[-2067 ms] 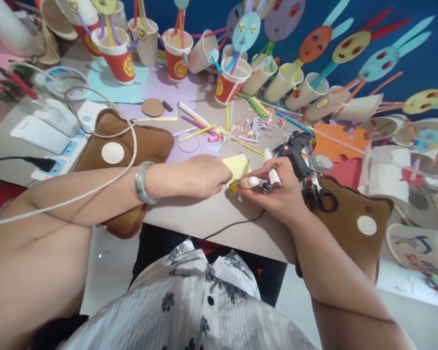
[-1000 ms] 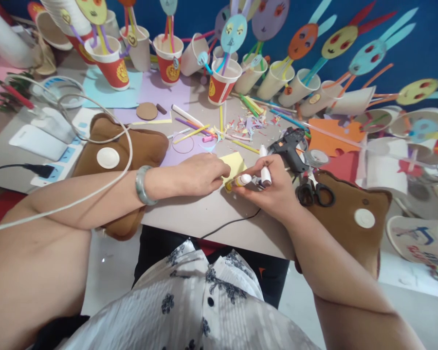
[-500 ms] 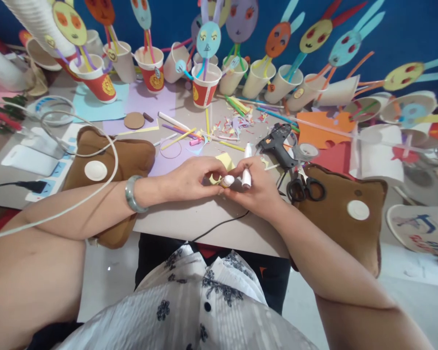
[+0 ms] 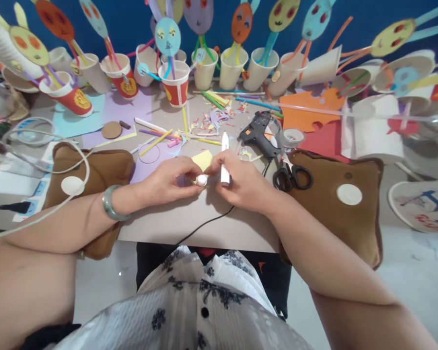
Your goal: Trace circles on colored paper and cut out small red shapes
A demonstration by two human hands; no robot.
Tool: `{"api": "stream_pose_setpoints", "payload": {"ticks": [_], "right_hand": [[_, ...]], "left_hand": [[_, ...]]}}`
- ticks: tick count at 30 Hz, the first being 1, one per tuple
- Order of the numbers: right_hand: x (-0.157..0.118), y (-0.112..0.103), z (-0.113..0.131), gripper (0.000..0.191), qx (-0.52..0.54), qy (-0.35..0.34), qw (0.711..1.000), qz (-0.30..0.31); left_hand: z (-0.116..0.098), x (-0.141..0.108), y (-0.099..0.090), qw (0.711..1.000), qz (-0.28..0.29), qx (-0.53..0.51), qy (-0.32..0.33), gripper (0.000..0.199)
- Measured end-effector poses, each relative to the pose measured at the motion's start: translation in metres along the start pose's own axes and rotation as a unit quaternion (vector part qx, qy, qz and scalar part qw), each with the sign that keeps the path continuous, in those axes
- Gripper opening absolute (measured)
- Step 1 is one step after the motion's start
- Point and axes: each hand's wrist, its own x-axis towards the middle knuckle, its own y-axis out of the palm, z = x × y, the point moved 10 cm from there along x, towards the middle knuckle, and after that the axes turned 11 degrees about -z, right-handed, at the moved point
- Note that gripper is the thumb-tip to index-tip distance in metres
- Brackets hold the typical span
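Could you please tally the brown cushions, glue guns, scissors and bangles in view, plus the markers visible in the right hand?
Brown cushions: 2
Glue guns: 1
Scissors: 1 pair
Bangles: 1
Markers in the right hand: 1
Total: 6

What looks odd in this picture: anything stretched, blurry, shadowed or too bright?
Head view: the lettered cup by the right edge looks stretched; the charger by the left edge looks smeared, the glue gun clearer; soft shadow falls on the table below the right hand; the white tip at the left hand looks washed out.
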Motion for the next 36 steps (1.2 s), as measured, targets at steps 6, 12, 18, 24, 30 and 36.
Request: {"api": "stream_pose_setpoints", "payload": {"ticks": [6, 12, 18, 24, 30, 36], "right_hand": [[0.006, -0.012, -0.004, 0.035, -0.081, -0.042, 0.995, -0.029], [0.005, 0.005, -0.003, 0.03, -0.087, -0.085, 0.992, 0.017], [0.002, 0.016, -0.009, 0.032, -0.069, -0.071, 0.993, 0.065], [0.002, 0.018, -0.011, 0.031, -0.069, -0.059, 0.993, 0.082], [0.001, 0.018, -0.012, 0.028, -0.075, -0.045, 0.993, 0.085], [0.001, 0.018, -0.013, 0.028, -0.07, -0.025, 0.992, 0.099]], "left_hand": [[-0.001, 0.002, 0.002, 0.999, 0.013, 0.031, -0.006, 0.017], [0.003, 0.001, 0.003, 0.999, 0.011, 0.022, -0.038, 0.02], [0.004, 0.0, 0.001, 0.999, 0.006, 0.019, -0.047, 0.019], [0.002, 0.0, -0.001, 0.999, -0.01, 0.015, -0.045, 0.02], [0.006, -0.003, 0.0, 0.997, -0.009, 0.023, -0.068, 0.021], [0.005, -0.003, 0.0, 0.997, -0.008, 0.026, -0.067, 0.021]]}}
